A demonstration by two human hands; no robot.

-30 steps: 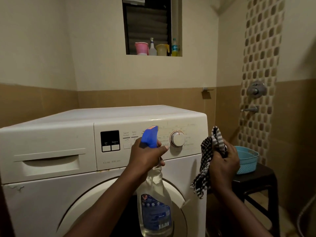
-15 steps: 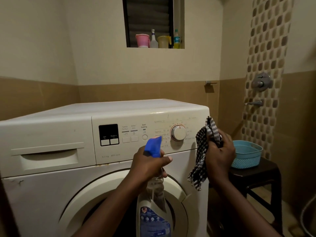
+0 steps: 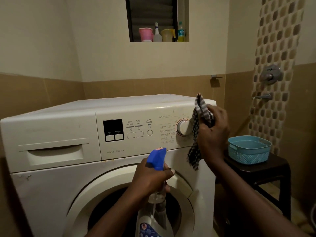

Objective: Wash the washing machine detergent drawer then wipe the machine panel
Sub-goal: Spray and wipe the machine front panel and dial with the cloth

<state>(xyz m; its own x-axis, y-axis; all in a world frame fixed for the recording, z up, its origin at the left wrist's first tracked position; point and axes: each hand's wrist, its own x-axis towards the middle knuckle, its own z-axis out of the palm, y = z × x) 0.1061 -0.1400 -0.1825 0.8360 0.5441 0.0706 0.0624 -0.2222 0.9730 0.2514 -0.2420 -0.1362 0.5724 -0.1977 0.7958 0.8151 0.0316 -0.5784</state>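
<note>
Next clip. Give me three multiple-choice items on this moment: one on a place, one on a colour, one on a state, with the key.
1. Where is the cloth?
A. in the basket
B. in the right hand, by the dial
C. on the machine top

2. The bottle has a spray head that is:
A. blue
B. green
C. white

3. The drawer is:
A. pulled out
B. shut
C. taken off

Key:
1 B, the right hand grips it beside the dial.
2 A, the head shows blue above the left hand.
3 B, its front sits flush with the panel.
</note>
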